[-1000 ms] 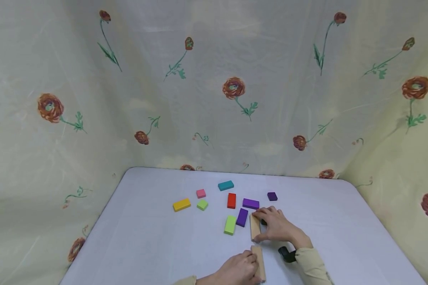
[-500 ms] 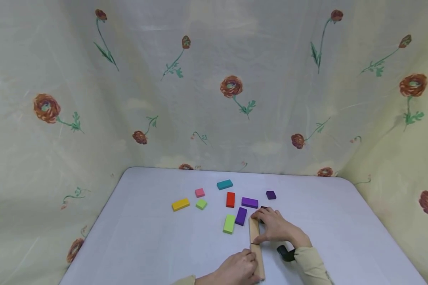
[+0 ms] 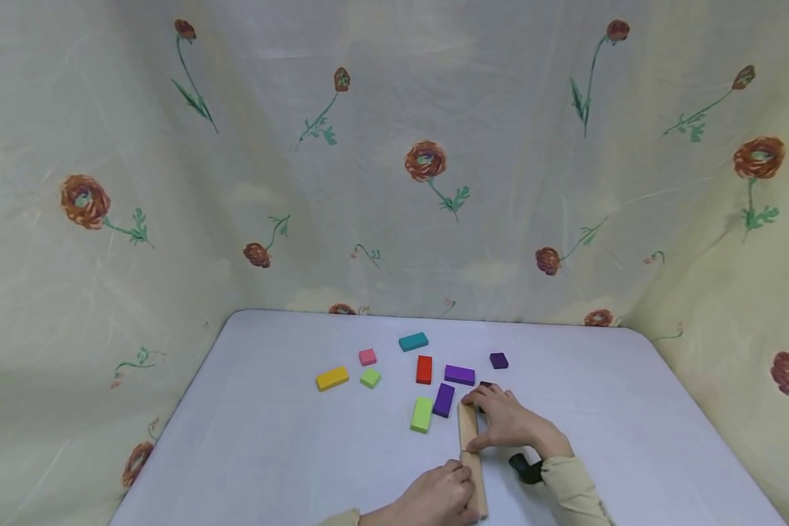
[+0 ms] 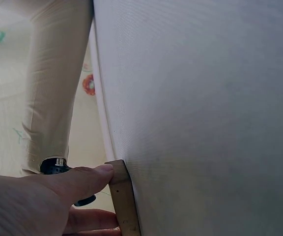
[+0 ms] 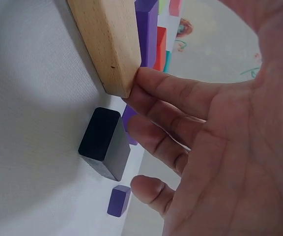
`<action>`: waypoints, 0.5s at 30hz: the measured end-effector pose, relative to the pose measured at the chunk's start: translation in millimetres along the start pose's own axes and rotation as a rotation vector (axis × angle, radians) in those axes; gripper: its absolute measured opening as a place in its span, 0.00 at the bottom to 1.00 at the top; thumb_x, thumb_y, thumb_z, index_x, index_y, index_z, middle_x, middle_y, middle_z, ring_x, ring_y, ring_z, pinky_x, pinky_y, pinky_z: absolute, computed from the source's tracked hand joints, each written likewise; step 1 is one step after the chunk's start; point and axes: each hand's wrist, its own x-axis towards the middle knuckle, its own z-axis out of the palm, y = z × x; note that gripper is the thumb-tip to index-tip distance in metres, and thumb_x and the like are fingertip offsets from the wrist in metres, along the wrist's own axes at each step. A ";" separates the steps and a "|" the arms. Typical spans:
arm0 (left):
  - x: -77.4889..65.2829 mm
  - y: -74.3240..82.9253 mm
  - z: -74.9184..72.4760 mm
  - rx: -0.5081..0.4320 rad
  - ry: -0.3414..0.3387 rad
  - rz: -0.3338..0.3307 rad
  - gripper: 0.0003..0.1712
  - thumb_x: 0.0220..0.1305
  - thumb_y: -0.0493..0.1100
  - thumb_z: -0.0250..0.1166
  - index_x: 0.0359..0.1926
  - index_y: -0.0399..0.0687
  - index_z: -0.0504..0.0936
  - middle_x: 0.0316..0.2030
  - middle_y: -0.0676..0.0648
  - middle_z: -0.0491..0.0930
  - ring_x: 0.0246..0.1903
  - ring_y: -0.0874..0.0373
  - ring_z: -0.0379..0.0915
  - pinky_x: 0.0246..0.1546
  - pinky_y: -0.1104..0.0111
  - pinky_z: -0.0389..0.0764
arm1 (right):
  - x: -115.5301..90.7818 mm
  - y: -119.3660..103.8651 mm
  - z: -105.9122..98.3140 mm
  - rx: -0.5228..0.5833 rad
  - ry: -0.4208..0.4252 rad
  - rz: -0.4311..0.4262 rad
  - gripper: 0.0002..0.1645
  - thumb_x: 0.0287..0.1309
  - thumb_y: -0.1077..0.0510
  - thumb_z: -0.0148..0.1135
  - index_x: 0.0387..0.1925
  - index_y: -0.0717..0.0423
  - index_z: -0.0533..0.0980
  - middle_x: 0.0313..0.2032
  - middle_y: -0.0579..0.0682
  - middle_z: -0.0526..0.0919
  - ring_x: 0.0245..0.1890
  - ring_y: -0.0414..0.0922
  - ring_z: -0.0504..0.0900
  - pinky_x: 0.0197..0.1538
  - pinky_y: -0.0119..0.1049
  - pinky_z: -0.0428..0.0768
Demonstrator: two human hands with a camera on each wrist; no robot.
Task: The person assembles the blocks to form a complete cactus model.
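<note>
Two plain wooden blocks lie end to end in a line on the white table. The nearer wooden block (image 3: 478, 488) is held by my left hand (image 3: 434, 494), whose thumb presses its near end while the fingers lie along its left side. Across the length of the farther wooden block (image 3: 467, 424) my right hand (image 3: 511, 422) pinches, thumb at the near end and fingertips at the far end. A black block (image 5: 102, 142) stands just beyond those fingertips in the right wrist view, mostly covered by the hand in the head view.
Left of the farther wooden block are a dark purple block (image 3: 443, 400) and a lime block (image 3: 421, 415). Farther back lie purple (image 3: 459, 375), red (image 3: 424, 370), teal (image 3: 413, 341) and yellow blocks (image 3: 332, 378), plus small pink (image 3: 367, 357), lime (image 3: 370, 378) and dark purple pieces (image 3: 498, 360).
The farther wooden block has slid toward the nearer one in my right hand, closing the gap between their ends. Over the last half second both hands stay put.
</note>
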 end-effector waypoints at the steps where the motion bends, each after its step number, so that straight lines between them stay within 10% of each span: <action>1: 0.0 -0.3 0.0 -0.005 0.000 0.001 0.20 0.66 0.59 0.60 0.44 0.51 0.85 0.42 0.55 0.82 0.43 0.69 0.73 0.43 0.80 0.75 | 0.1 0.1 0.3 -0.002 0.000 0.001 0.47 0.31 0.39 0.79 0.55 0.55 0.75 0.57 0.55 0.76 0.64 0.59 0.65 0.62 0.68 0.58; 15: -1.1 -5.9 -1.4 -0.038 0.030 0.039 0.16 0.65 0.60 0.60 0.40 0.54 0.82 0.42 0.57 0.80 0.43 0.70 0.71 0.42 0.81 0.73 | 0.0 4.4 -1.0 0.026 0.019 0.022 0.44 0.34 0.37 0.77 0.55 0.51 0.75 0.57 0.53 0.74 0.60 0.54 0.67 0.63 0.61 0.62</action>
